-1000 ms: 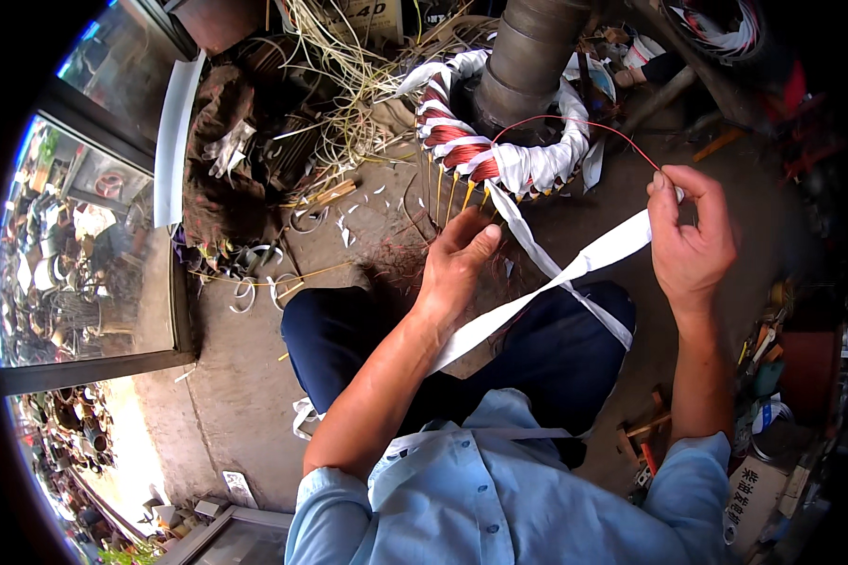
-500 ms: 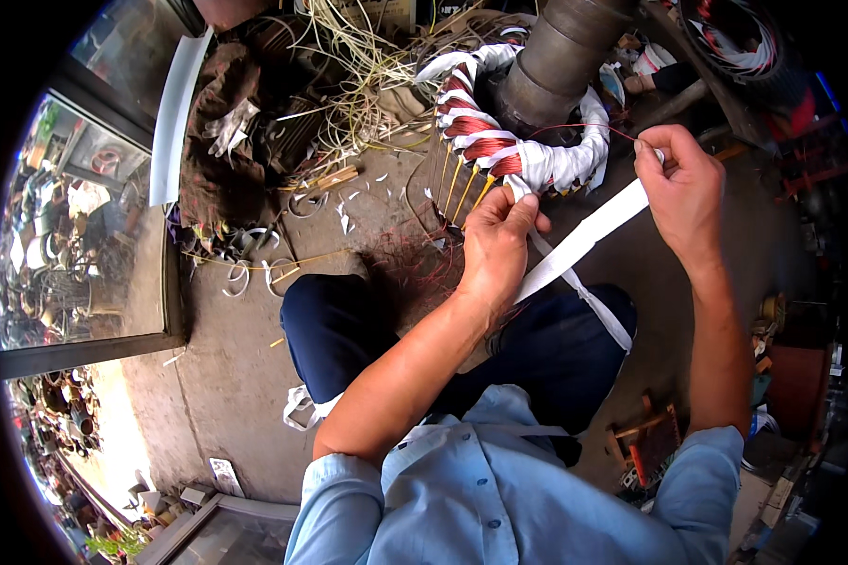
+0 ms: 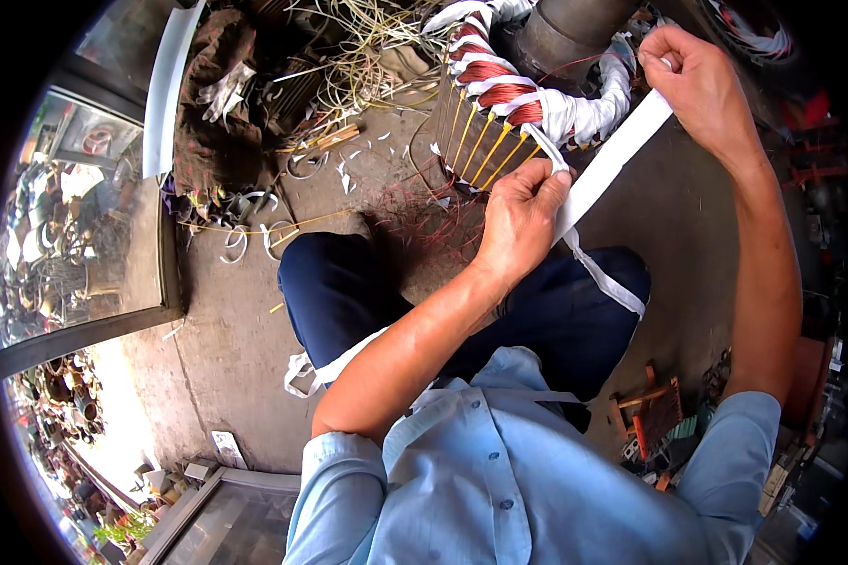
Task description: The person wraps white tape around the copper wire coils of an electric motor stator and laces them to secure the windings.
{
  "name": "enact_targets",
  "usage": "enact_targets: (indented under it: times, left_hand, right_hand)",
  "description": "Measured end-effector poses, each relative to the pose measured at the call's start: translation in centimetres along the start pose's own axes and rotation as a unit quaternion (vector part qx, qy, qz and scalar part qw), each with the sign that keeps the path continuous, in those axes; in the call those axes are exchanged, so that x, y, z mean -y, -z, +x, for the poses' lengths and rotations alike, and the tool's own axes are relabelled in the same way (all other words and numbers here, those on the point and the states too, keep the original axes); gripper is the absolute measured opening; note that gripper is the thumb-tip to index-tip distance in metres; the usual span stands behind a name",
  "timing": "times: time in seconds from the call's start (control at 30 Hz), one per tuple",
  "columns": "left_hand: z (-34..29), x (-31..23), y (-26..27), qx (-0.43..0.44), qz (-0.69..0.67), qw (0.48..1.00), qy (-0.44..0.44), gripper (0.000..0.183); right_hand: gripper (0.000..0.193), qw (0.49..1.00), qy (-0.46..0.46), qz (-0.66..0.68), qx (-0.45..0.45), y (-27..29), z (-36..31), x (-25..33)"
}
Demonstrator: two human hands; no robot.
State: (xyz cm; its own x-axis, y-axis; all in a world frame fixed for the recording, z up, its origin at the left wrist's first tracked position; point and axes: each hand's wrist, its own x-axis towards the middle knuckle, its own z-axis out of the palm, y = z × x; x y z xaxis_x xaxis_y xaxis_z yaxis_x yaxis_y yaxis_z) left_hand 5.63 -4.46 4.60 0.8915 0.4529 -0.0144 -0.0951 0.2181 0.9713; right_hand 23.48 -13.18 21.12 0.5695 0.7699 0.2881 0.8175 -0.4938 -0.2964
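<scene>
Beside the white-wrapped red-wire ring (image 3: 575, 115), our left hand (image 3: 526, 212) clamps its fingers on narrow white tape (image 3: 548, 146), seemingly for tautness; our right hand (image 3: 702, 89) pinches a broad white strip (image 3: 617, 155).

White strip (image 3: 614, 162) matt, cloth-like; red windings (image 3: 510, 94) glossy, metal-looking wire (smooth, too); floor (image 3: 240, 363) rough, matt concrete.

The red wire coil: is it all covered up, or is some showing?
The red wire coil is partly covered: white tape hides its near right part, but red wire shows between the tape's turns on the left.
</scene>
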Motion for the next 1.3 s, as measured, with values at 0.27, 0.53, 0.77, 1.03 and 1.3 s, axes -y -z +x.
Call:
enact_targets:
  times: [0.27, 0.53, 0.77, 1.03, 1.3]
  left_hand:
    - [-0.1, 0.1, 0.4, 0.006, 0.007, 1.0, 0.013, 0.025]
    - [-0.8, -0.5, -0.4, -0.011, -0.006, 1.0, -0.018, 0.025]
    - [-1.4, -0.3, -0.2, 0.009, 0.029, 1.0, -0.002, 0.024]
    - [-1.9, -0.6, -0.3, -0.001, 0.015, 1.0, 0.021, 0.024]
    - [-2.4, -0.4, -0.9, 0.024, 0.059, 0.998, 0.014, 0.024]
  right_hand:
    - [0.008, 0.984, 0.114, -0.063, -0.121, -0.3, -2.5, 2.2]
    - [0.009, 0.999, -0.029, 0.016, 0.041, 1.2, -0.6, 0.1]
    - [0.011, 0.999, -0.005, -0.041, -0.026, 0.2, 0.0, 4.2]
    - [0.013, 0.982, 0.083, -0.107, -0.131, 1.0, -2.2, 3.2]
    - [0.012, 0.963, 0.193, -0.098, -0.161, 0.2, -3.5, 2.8]
